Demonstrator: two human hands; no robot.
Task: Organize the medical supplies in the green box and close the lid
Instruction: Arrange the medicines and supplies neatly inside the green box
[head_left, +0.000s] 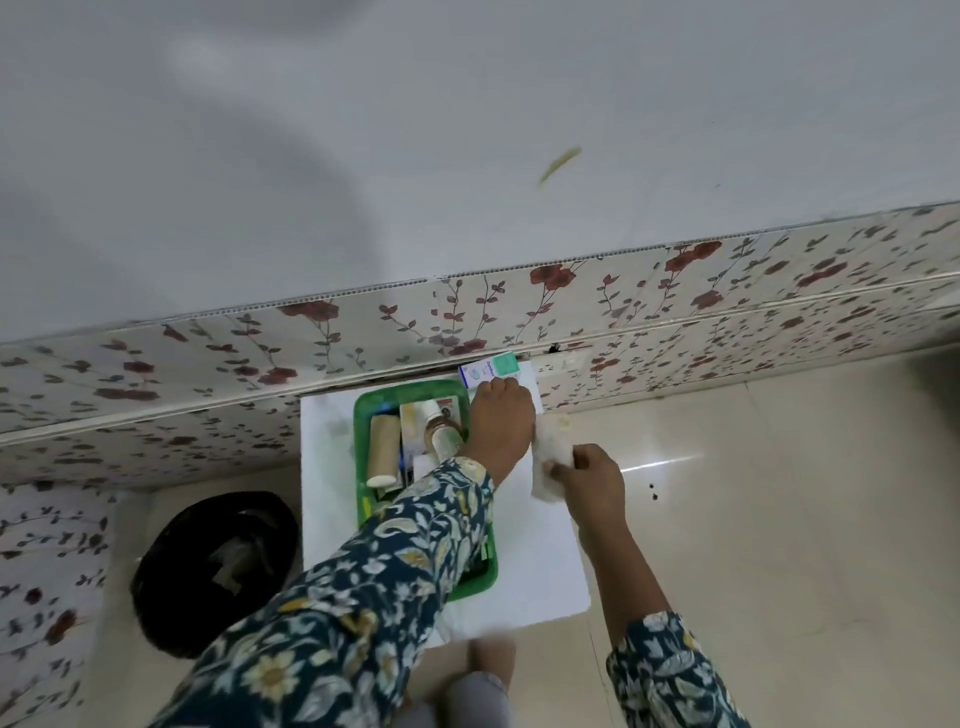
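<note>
A green box (363, 415) stands open on a white board (322, 467) on the floor. Inside lie a beige bandage roll (383, 449), a bottle with a white cap (441, 428) and other small packs. My left hand (501, 421) reaches across the box to its far right corner and grips a small white and teal carton (491, 368) near the wall. My right hand (592, 480) holds a white wad of gauze or cotton (550, 452) over the board, to the right of the box. My left sleeve hides the near half of the box. No lid is visible.
A flower-patterned tiled wall (675, 291) runs just behind the box. A black round bin (218, 566) with a dark liner stands on the floor to the left of the board. Pale floor tiles (779, 493) stretch to the right. My foot (491, 660) shows below the board.
</note>
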